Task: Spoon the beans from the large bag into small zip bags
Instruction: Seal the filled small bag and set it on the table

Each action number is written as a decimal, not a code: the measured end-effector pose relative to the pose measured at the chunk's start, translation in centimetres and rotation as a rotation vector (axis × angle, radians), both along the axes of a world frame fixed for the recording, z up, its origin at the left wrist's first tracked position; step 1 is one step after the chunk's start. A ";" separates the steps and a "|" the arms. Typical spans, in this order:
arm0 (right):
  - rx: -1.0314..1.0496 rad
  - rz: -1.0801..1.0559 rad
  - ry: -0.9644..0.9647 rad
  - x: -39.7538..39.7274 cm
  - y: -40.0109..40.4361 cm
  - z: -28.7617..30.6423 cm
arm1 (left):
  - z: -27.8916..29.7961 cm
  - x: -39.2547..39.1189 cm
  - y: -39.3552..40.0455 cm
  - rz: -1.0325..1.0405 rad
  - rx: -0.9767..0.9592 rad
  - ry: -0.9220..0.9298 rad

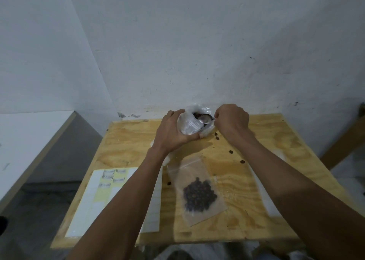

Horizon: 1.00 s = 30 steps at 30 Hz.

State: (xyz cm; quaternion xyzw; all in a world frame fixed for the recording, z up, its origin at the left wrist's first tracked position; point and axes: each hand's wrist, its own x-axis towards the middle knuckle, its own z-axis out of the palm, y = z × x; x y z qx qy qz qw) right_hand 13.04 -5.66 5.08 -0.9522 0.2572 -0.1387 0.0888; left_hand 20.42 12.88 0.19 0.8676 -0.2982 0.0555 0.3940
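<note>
Forearms extend from the bottom edge of the view toward the far side of the plywood table [276, 141], where both hands meet at the large bag [207, 130]. The left hand [173, 133] is cupped around a small zip bag [188, 126], fingers curled over its far side and thumb under its near edge, holding it tilted beside the large bag's mouth. The right hand [232, 119] is closed in a pinch on the handle of a metal spoon [204, 119]; the bowl lies at the mouth of the small bag, with dark beans [196, 114] visible just behind it. Whether the spoon carries beans at this moment cannot be told.

Recommended procedure for the step in hand: keep the small bag's mouth spread by the left fingers and positioned over the large bag, so that spilled beans drop back into stock. Insert the spoon tip past the zip strip before tilting. Tilt slowly; the film is limp and likely to fold shut.

Outward from the hands: several loose beans [230, 151] lie on the table right of the bags, which suggests spillage is a real risk. A filled zip bag [197, 188] lies flat nearer the person, well apart from the hands. A label sheet [94, 196] rests at the left.
</note>
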 end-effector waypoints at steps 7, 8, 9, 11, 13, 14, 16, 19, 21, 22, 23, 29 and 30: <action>0.189 -0.009 0.076 0.9 0.9 -1.9 | -0.2 -0.5 -2.0 -0.042 -0.170 0.098; 0.266 -0.021 0.086 1.0 0.8 -1.9 | -0.1 -0.5 -2.2 -0.039 -0.200 0.109; 0.347 -0.033 0.087 1.2 0.7 -1.9 | 0.0 -0.5 -2.3 -0.038 -0.218 0.117; 0.490 -0.063 0.056 1.3 0.3 -1.8 | 0.2 -0.3 -2.3 -0.042 -0.226 0.124; 0.575 -0.097 0.018 1.4 0.0 -1.6 | 0.2 -0.1 -2.1 -0.047 -0.209 0.126; 0.597 -0.108 0.008 1.4 -0.3 -1.6 | 0.3 0.0 -2.0 -0.052 -0.194 0.131; 0.621 -0.111 -0.001 1.5 -0.7 -1.3 | 0.3 0.2 -1.7 -0.063 -0.160 0.143; 0.633 -0.097 -0.008 1.6 -1.2 -0.7 | 0.4 0.4 -1.3 -0.070 -0.132 0.145; 0.612 -0.105 0.000 1.5 -1.4 -0.1 | 0.4 0.5 -1.0 -0.068 -0.106 0.126; 0.597 -0.114 0.001 1.4 -1.5 0.2 | 0.4 0.6 -0.7 -0.066 -0.085 0.107; 0.587 -0.119 0.000 1.3 -1.5 0.6 | 0.4 0.7 -0.4 -0.062 -0.058 0.084; 0.570 -0.079 -0.021 0.8 -2.1 2.4 | 0.5 0.8 0.9 -0.034 0.126 -0.010; 0.572 -0.065 -0.027 0.7 -2.1 2.6 | 0.6 0.7 0.9 -0.028 0.141 -0.013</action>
